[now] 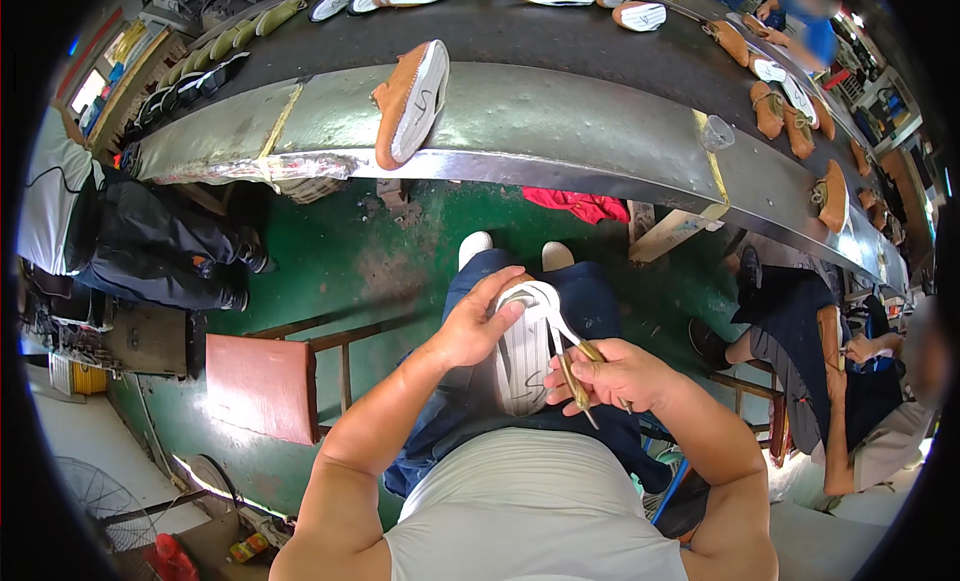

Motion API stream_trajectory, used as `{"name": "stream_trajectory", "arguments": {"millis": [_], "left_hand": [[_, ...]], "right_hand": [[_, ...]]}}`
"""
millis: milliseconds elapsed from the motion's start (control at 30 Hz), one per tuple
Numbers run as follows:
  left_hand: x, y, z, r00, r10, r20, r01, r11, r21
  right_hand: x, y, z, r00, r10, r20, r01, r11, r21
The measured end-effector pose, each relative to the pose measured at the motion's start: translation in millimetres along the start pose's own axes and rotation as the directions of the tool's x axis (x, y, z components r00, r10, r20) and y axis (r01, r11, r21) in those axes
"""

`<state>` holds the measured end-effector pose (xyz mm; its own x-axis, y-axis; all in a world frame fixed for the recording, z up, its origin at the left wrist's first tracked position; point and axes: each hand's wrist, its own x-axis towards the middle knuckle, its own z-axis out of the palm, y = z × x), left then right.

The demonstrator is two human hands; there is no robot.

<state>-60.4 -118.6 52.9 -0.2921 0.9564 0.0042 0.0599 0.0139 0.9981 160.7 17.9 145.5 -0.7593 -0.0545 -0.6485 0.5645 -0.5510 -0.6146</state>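
Note:
Across my lap lies a shoe (pixel 521 366), its white ridged sole turned up and marked with a dark pen line. My left hand (pixel 476 321) grips the far end of it, fingers wrapped round the edge and thumb on the sole. A pair of pincers (pixel 552 326) with a pale metal head and yellow-brown handles rests over that end, beside my left thumb. My right hand (pixel 617 378) is closed round the handles; their thin ends stick out below the fingers. Whether the jaws touch the sole I cannot tell.
A tan shoe (pixel 412 106) leans on the metal edge of the workbench (pixel 560 131) ahead. Several more shoes line its far side and right end. A red-topped stool (pixel 260 386) stands at my left. People stand at left and sit at right. Red cloth (pixel 575 203) lies under the bench.

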Motion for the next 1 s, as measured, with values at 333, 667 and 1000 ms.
{"name": "stream_trajectory", "arguments": {"millis": [333, 667, 1000], "left_hand": [[10, -23, -11, 0.994, -0.094, -0.058, 0.089, 0.993, -0.083], [20, -27, -4, 0.958, -0.260, -0.122, 0.223, 0.941, -0.254], [25, -29, -16, 0.964, -0.247, -0.102, 0.228, 0.960, -0.161]], "right_hand": [[57, 33, -28, 0.824, -0.551, -0.129, 0.167, 0.454, -0.876], [43, 15, -3, 0.868, -0.443, -0.224, -0.139, 0.216, -0.966], [65, -3, -10, 0.666, -0.726, -0.174, 0.385, 0.533, -0.753]]}}
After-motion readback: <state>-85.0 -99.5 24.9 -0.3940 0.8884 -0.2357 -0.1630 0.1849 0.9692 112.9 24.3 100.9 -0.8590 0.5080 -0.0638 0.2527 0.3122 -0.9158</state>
